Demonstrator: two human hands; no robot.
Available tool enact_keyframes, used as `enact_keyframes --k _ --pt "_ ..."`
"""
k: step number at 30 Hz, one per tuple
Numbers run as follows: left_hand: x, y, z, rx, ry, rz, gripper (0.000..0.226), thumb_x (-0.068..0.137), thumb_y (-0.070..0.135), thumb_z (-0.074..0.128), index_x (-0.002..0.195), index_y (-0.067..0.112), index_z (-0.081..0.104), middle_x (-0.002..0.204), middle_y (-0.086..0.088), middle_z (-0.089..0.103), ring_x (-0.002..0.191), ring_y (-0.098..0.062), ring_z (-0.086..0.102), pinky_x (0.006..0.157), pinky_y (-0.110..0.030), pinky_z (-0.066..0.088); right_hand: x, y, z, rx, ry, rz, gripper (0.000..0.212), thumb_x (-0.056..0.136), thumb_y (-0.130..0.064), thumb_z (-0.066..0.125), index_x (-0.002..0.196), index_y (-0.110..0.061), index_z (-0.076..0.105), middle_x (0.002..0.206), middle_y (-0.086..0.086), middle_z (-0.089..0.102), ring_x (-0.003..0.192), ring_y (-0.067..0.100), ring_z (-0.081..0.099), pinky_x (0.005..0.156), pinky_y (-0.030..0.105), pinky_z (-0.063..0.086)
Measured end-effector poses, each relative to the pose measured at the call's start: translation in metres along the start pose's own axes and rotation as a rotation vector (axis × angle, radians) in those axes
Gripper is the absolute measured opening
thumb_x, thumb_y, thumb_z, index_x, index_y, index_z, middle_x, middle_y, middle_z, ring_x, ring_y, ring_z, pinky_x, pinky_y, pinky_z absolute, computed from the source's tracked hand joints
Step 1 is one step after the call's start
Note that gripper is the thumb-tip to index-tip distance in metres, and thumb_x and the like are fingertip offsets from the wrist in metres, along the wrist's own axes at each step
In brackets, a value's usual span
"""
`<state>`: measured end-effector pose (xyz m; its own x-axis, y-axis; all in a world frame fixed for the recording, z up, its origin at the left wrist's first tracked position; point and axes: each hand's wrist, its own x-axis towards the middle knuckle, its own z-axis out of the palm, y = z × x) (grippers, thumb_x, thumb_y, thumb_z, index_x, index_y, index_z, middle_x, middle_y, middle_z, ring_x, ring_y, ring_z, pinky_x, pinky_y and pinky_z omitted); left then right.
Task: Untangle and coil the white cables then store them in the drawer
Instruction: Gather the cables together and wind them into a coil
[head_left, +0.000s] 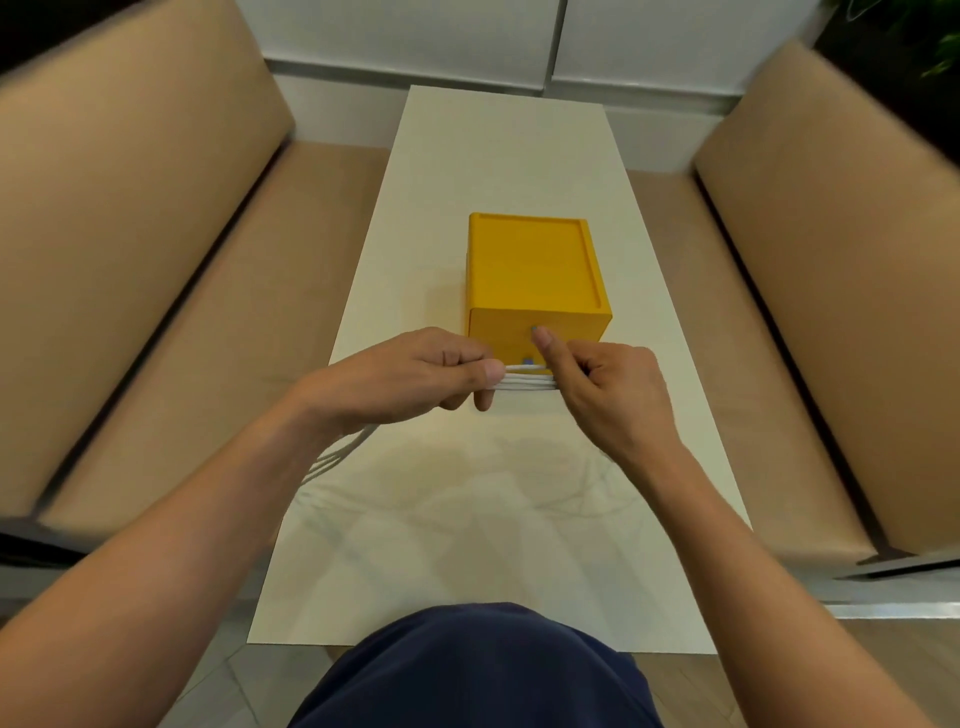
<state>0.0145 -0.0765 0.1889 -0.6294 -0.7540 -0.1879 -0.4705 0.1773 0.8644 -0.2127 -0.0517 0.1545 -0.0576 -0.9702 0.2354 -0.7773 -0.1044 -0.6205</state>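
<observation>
The person stands at the near end of a long white table (498, 156) with both arms reaching out over it. A yellow box (535, 265) sits around the middle of the table, about halfway between its left and right edges. Its front faces the person and looks closed. Two small bluish knobs (528, 359) show on that front, one above the other.

Just in front of the box, the two hands hold a short bundle of white cables (527, 382) level between them, above the tabletop. The left hand (415, 374) pinches one end, with the thumb pressed on top of the strands and the fingers curled beneath. The right hand (608, 384) has its fingers curled round the other end, and its thumb sticks up in front of the box face, close to the upper knob. The strands lie side by side, close together, and fairly taut.

More cable hangs below the left wrist and trails towards the left edge of the table. It is blurred there, and it may be several loops, though I cannot count them.

A tan padded bench (130, 260) runs along the left side of the table and another (831, 260) along the right. Dark blue clothing (478, 670) on the person covers the near edge of the table.
</observation>
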Motion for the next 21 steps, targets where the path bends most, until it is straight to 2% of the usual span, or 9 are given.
enact_keyframes --k 3,6,8,12,14,16,17,19,21 --pt "-0.001 0.000 0.002 0.011 -0.001 0.014 0.038 0.107 0.036 0.051 0.078 0.016 0.065 0.059 0.010 0.039 0.057 -0.011 0.030 0.052 -0.022 0.026 0.000 0.001 0.006 -0.049 0.231 -0.050 0.056 0.097 -0.050 0.053 0.055 -0.017 0.037 0.046 -0.001 0.035 0.047 0.023 0.039 0.045 0.044 0.040" --pt "0.000 -0.003 0.002 0.075 0.004 -0.033 0.038 0.106 0.038 0.053 0.075 0.020 0.063 0.057 0.012 0.043 0.057 -0.012 0.033 0.055 -0.028 0.028 -0.004 -0.006 0.000 -0.061 0.393 -0.317 0.046 0.093 -0.028 0.058 0.056 -0.024 0.032 0.049 -0.006 0.028 0.044 0.020 0.031 0.041 0.033 0.029" --pt "0.001 -0.001 0.005 0.061 -0.026 -0.003 0.037 0.106 0.037 0.053 0.075 0.020 0.063 0.058 0.013 0.044 0.057 -0.011 0.035 0.055 -0.027 0.029 -0.004 0.003 0.004 -0.068 0.386 -0.321 0.043 0.091 -0.025 0.057 0.053 -0.020 0.038 0.046 -0.002 0.034 0.042 0.020 0.033 0.038 0.035 0.032" --pt "0.001 0.009 0.012 0.049 -0.025 0.107 0.034 0.106 0.033 0.056 0.075 0.019 0.062 0.058 0.014 0.046 0.058 -0.007 0.038 0.055 -0.021 0.031 0.003 0.017 0.013 -0.046 0.380 -0.187 0.042 0.088 -0.025 0.055 0.051 -0.012 0.042 0.045 0.005 0.035 0.040 0.025 0.034 0.036 0.040 0.035" --pt "0.000 0.005 0.009 0.037 -0.013 0.085 0.034 0.106 0.031 0.055 0.075 0.018 0.062 0.057 0.014 0.044 0.056 -0.006 0.036 0.054 -0.019 0.030 0.000 0.005 0.002 -0.038 0.422 -0.298 0.041 0.089 -0.025 0.056 0.052 -0.016 0.041 0.047 0.001 0.032 0.041 0.025 0.033 0.038 0.037 0.034" --pt "-0.001 -0.002 0.005 0.069 -0.024 0.021 0.035 0.106 0.032 0.054 0.075 0.018 0.062 0.056 0.014 0.043 0.053 -0.005 0.033 0.053 -0.019 0.029 -0.005 -0.006 -0.010 -0.148 0.443 -0.492 0.042 0.090 -0.022 0.058 0.053 -0.020 0.038 0.050 -0.001 0.028 0.043 0.024 0.030 0.041 0.031 0.031" --pt "-0.002 -0.004 0.005 0.087 -0.034 -0.004 0.035 0.106 0.034 0.054 0.075 0.018 0.061 0.057 0.013 0.043 0.053 -0.006 0.034 0.053 -0.020 0.029 -0.006 -0.005 -0.011 -0.218 0.433 -0.525 0.042 0.090 -0.021 0.058 0.052 -0.019 0.039 0.049 -0.001 0.029 0.043 0.024 0.031 0.042 0.030 0.031" --pt "-0.002 -0.003 0.011 0.124 -0.043 0.016 0.036 0.106 0.034 0.054 0.074 0.020 0.060 0.061 0.009 0.045 0.056 -0.007 0.037 0.056 -0.021 0.032 -0.001 0.007 -0.005 -0.215 0.403 -0.421 0.043 0.089 -0.023 0.058 0.051 -0.014 0.042 0.045 0.001 0.035 0.040 0.025 0.036 0.039 0.033 0.036" --pt "-0.002 0.000 0.016 0.114 -0.041 0.051 0.036 0.106 0.033 0.055 0.073 0.019 0.060 0.061 0.010 0.045 0.058 -0.007 0.039 0.056 -0.022 0.032 0.005 0.016 0.008 -0.146 0.375 -0.313 0.043 0.089 -0.026 0.056 0.052 -0.016 0.037 0.044 0.001 0.032 0.039 0.024 0.034 0.036 0.036 0.037"
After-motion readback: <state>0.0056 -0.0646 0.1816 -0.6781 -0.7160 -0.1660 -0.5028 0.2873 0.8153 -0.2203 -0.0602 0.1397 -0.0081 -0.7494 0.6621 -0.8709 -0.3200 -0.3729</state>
